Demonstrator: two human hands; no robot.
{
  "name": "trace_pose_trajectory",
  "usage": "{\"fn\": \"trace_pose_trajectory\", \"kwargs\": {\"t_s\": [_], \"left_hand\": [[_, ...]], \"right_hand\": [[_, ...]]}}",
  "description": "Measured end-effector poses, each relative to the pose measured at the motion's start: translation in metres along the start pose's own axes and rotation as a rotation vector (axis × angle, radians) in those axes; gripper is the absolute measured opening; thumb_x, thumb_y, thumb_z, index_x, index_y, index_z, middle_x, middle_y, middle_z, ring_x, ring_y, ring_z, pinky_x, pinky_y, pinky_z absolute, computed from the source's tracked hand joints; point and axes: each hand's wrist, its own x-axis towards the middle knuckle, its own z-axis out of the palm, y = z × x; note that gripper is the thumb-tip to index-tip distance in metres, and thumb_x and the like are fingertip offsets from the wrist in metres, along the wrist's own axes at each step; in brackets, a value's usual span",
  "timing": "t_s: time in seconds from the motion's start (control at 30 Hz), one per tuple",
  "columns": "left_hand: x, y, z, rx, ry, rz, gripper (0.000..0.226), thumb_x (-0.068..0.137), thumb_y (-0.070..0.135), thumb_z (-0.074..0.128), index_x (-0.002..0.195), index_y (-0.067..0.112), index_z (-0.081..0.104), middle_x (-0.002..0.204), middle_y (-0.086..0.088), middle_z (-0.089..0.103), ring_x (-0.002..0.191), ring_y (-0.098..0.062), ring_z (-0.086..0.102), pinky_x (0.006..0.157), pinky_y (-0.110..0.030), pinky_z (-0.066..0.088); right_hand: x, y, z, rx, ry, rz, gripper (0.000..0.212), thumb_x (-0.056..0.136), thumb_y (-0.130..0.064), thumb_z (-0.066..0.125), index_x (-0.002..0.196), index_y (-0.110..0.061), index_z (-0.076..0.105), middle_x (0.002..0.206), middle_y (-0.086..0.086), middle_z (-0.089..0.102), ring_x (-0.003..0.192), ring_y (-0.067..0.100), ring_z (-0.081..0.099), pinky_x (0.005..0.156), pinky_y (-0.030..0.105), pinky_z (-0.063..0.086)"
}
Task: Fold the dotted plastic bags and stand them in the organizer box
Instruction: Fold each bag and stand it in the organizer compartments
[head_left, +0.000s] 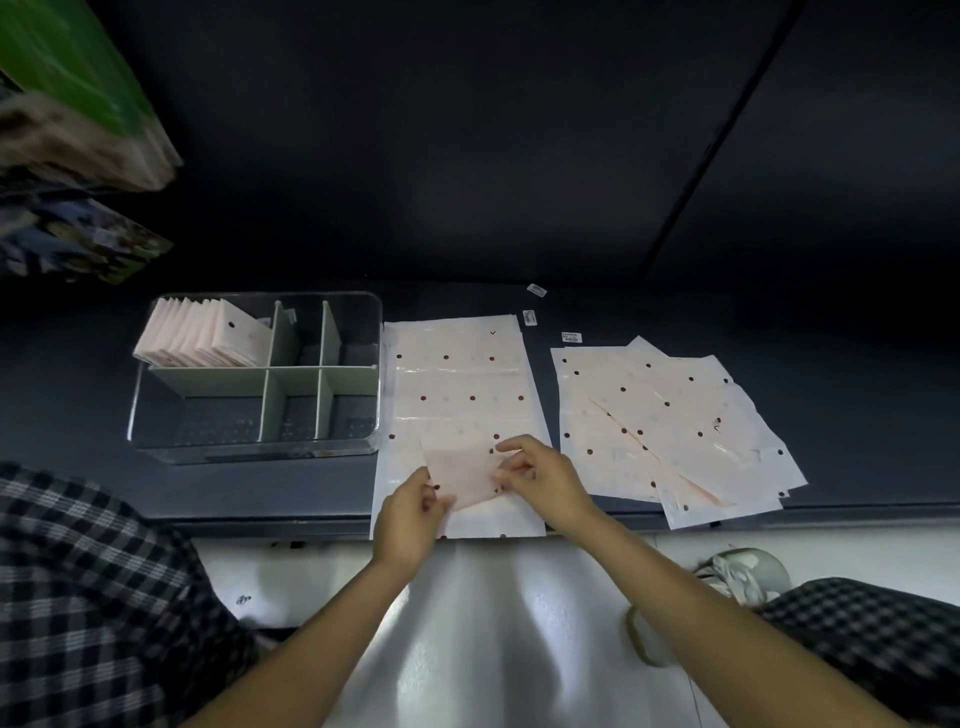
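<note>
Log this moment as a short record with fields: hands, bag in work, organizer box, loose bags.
left hand: left hand pinches the near left edge of the folded bag
right hand: right hand pinches its right edge
bag in work: folded bag, partly folded, held over the flat bag spread beside the box
organizer box: organizer box, clear, with green dividers; row of folded bags stands in the far left compartment
loose bags: pile of unfolded bags to the right, overlapping
</note>
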Motion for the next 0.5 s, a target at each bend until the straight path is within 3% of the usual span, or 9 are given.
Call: {"fn": "trace_pose_trajectory", "kwargs": {"t_s": [0.1,0.23,0.33,0.4,0.43,0.5], "left_hand": [[0.005,-0.003,0.0,-0.018,0.033,-0.011,0.021,0.087,0.008,0.064,0.107,0.009,0.056,0.069,-0.001,0.055,0.067,-0.023,0.051,0.065,-0.03,0.041],[0.004,-0.005,-0.001,-0.04,0.122,0.067,0.049,0.086,0.003,0.064,0.129,0.018,0.048,0.102,-0.002,0.058,0.079,-0.019,0.054,0.074,-0.033,0.047],[-0.002,-0.011,-0.006,0.283,0.205,0.407,0.049,0.081,0.004,0.07,0.125,0.015,0.054,0.119,-0.001,0.054,0.104,-0.02,0.051,0.079,-0.029,0.045],[-0.004,-0.017,-0.005,0.497,0.099,0.641,0.046,0.078,0.007,0.074,0.122,0.011,0.06,0.127,-0.009,0.058,0.117,-0.03,0.055,0.091,-0.037,0.048],[-0.004,-0.021,-0.003,0.614,-0.001,0.685,0.05,0.081,0.014,0.073,0.128,0.01,0.057,0.138,-0.012,0.051,0.126,-0.034,0.049,0.102,-0.042,0.043],[-0.005,-0.028,0.0,0.82,-0.181,0.627,0.063,0.096,0.037,0.048,0.149,0.018,0.02,0.157,-0.004,0.008,0.146,-0.029,0.009,0.12,-0.035,0.006]], "right_hand": [[0.014,0.004,0.017,-0.029,-0.006,0.095,0.021,0.086,-0.02,0.067,0.105,-0.013,0.061,0.084,-0.001,0.064,0.078,0.011,0.058,0.063,0.005,0.038],[0.026,0.004,0.033,-0.063,0.053,0.198,0.021,0.087,-0.023,0.065,0.103,-0.011,0.059,0.095,0.007,0.069,0.09,0.023,0.064,0.076,0.026,0.045],[0.03,0.004,0.036,-0.066,0.091,0.248,0.021,0.086,-0.024,0.064,0.104,-0.014,0.06,0.1,0.007,0.067,0.09,0.022,0.063,0.079,0.028,0.046],[0.033,0.004,0.037,-0.076,0.106,0.278,0.02,0.086,-0.025,0.063,0.104,-0.016,0.059,0.1,0.006,0.067,0.09,0.021,0.062,0.078,0.028,0.045],[0.034,0.004,0.038,-0.079,0.105,0.29,0.021,0.087,-0.025,0.063,0.105,-0.016,0.058,0.101,0.006,0.067,0.091,0.022,0.062,0.079,0.028,0.045],[0.035,0.003,0.039,-0.077,0.102,0.311,0.025,0.089,-0.025,0.06,0.112,-0.015,0.054,0.106,0.008,0.065,0.097,0.023,0.061,0.083,0.028,0.045]]}}
